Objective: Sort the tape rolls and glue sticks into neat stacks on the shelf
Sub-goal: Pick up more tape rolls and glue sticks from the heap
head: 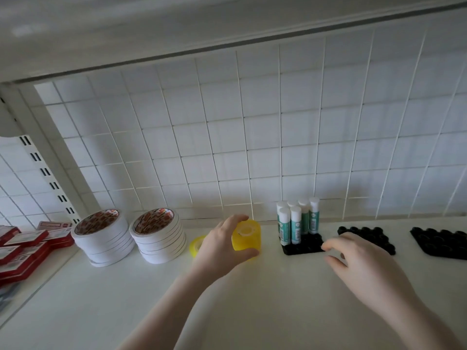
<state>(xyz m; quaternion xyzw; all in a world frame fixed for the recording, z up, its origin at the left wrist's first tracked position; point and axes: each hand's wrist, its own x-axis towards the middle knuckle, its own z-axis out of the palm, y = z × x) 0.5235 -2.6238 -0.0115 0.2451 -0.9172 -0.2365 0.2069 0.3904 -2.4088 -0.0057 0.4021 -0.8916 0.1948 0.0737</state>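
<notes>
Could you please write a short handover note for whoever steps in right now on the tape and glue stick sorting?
Left hand: grips the yellow tape stack, which stands on the shelf.
Right hand: open, holds nothing, fingertips near the front edge of the black holder.
Placed: two white tape stacks at the left; six or so glue sticks upright in that holder.
Left to do: one loose yellow roll lies behind the left hand, not yet stacked. Two more black holders at the right hold no sticks.
Red boxes sit at the far left.
</notes>
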